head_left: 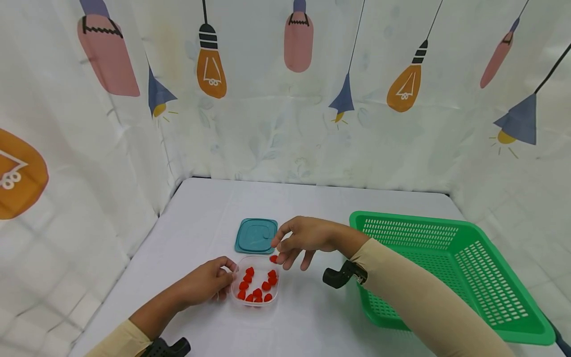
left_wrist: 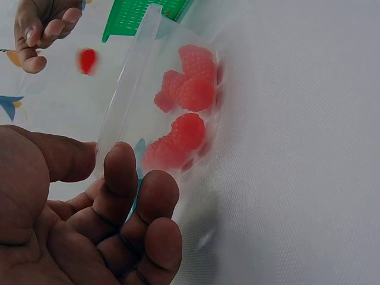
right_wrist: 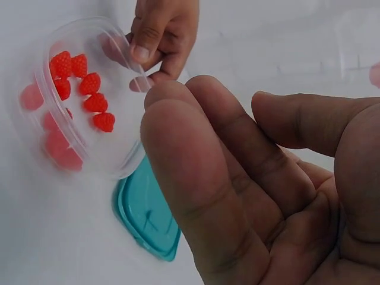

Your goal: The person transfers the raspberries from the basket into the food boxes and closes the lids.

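A clear plastic container (head_left: 255, 303) holds several red raspberries (left_wrist: 189, 132) and stands on the white cloth. My left hand (head_left: 208, 281) pinches the container's near-left rim between thumb and fingers. Above its far right corner is my right hand (head_left: 308, 239), fingers spread and loosely bent, with nothing between them in the right wrist view. One blurred raspberry (left_wrist: 87, 61) hangs in mid-air below the right fingers, apart from them in the left wrist view. Just behind the container lies a teal square lid (head_left: 256, 236), flat on the cloth.
A large green perforated basket (head_left: 415, 218) occupies the table's right side, beneath and beyond my right forearm. White curtains (head_left: 276, 139) printed with lamps and bulbs close off the back and both sides. The white-covered table (head_left: 214, 198) ends at the back curtain.
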Available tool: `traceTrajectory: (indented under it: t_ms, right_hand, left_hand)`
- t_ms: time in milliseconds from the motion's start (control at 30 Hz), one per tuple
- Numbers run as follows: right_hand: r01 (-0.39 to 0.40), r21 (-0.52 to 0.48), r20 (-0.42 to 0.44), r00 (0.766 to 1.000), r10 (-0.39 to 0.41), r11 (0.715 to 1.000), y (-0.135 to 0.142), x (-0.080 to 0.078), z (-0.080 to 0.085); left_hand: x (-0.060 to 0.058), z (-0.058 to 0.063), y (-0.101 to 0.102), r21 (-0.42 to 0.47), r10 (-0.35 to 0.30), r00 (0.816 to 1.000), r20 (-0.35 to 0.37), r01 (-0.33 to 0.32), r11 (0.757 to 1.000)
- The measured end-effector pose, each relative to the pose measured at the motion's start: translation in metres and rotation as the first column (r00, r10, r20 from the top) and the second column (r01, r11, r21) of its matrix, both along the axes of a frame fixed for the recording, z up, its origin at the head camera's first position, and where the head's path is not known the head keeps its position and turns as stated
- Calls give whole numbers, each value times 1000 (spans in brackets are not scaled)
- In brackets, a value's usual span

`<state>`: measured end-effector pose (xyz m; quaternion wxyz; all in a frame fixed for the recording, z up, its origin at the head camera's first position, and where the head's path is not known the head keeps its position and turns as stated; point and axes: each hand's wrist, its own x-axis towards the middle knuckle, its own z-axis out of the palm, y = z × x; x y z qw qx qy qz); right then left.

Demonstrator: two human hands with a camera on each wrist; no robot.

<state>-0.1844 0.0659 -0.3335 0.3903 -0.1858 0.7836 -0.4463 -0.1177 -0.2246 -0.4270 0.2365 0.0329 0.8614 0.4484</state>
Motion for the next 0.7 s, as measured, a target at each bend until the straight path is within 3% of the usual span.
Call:
traceTrajectory:
  t_ms: [300,700]
  right_hand:
    - [54,34,-26,998,-53,998,13,-4,-1]
    - [152,3,-56,987,-152,988,69,-9,11]
  left_hand:
    - [1,0,1,-4,6,1000,8,-6,1000]
    - [0,2,0,0,4,1000,6,-4,1000]
